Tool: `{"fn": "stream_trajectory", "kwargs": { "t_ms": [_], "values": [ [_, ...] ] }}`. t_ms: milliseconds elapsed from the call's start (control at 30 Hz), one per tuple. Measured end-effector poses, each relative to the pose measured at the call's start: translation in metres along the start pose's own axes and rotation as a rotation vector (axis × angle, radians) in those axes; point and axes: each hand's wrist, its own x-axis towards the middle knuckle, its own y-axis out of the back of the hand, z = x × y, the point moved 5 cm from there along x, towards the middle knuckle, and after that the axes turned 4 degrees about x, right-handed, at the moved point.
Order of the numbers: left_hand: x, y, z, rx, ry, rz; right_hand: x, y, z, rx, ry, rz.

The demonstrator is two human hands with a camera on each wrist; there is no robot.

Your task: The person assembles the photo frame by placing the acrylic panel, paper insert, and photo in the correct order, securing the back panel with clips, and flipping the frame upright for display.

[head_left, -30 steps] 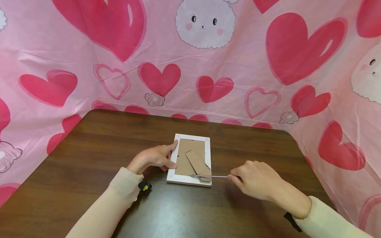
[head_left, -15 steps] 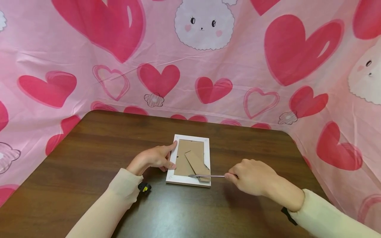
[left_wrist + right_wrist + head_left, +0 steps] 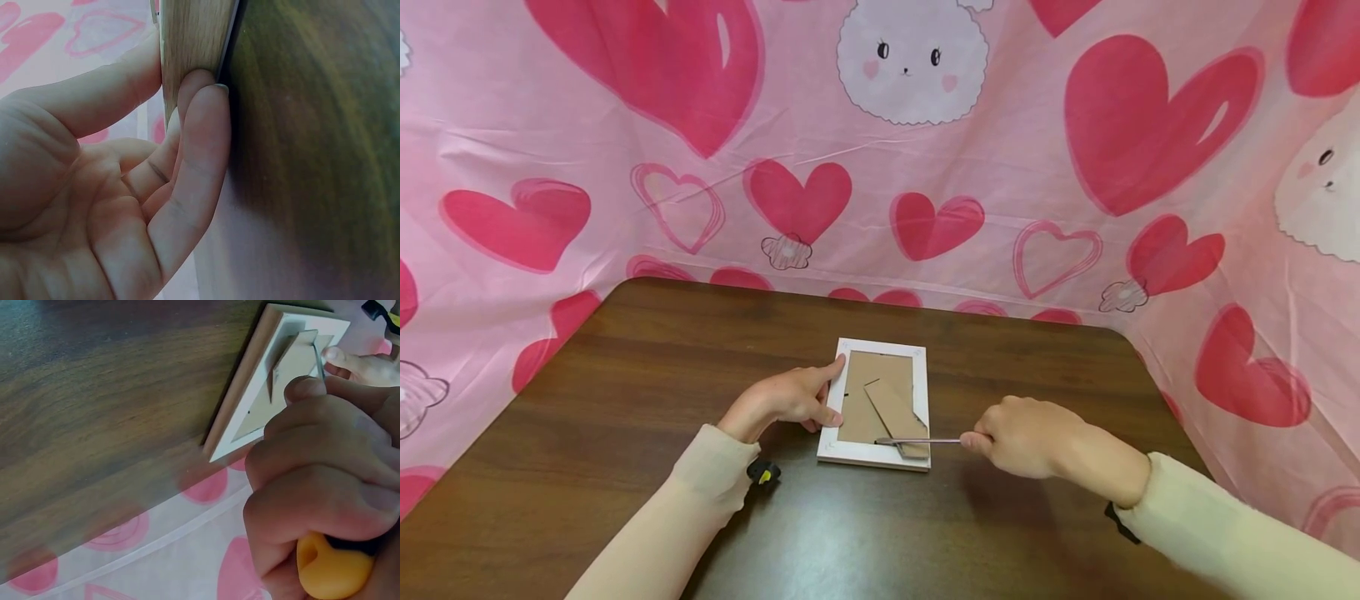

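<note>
A white picture frame point(image 3: 857, 454) lies face down on the dark wooden table, with its brown backing board point(image 3: 868, 371) and slanted stand leg point(image 3: 891, 404) showing. My left hand point(image 3: 790, 396) grips the frame's left side, thumb and fingers on its edge; the left wrist view shows fingertips against the wood-grained side point(image 3: 197, 37). In my right hand point(image 3: 1030, 437) is a screwdriver point(image 3: 936, 441), its yellow-and-black handle point(image 3: 331, 565) inside the curled fingers. The shaft crosses the lower end of the leg, and the tip is at the board's bottom edge, by a small dark tab.
The brown table point(image 3: 700, 350) extends around the frame on all sides. Pink cloth point(image 3: 820, 125) with hearts and a fluffy white character hangs behind and beside it. A black strap piece with a yellow mark point(image 3: 765, 473) sits at the left wrist.
My right hand and forearm have shifted slightly left and up with the screwdriver, whose tip stays near the board's lower edge. The left hand keeps its grip; the picture frame stays put.
</note>
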Motion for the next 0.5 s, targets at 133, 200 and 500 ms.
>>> {"fn": "stream_trajectory", "kwargs": {
  "t_ms": [133, 200, 500],
  "values": [
    [-0.0001, 0.0003, 0.0003, 0.0, -0.009, 0.001, 0.0028, -0.0014, 0.0022, 0.048, -0.026, -0.047],
    [0.0, 0.0004, 0.0001, -0.001, -0.011, 0.0, 0.0046, -0.0027, 0.0031, 0.069, -0.036, -0.074],
    [0.001, 0.0002, -0.0013, 0.006, -0.015, 0.003, 0.0099, -0.0075, 0.0058, 0.156, -0.081, -0.166]
  ]
}}
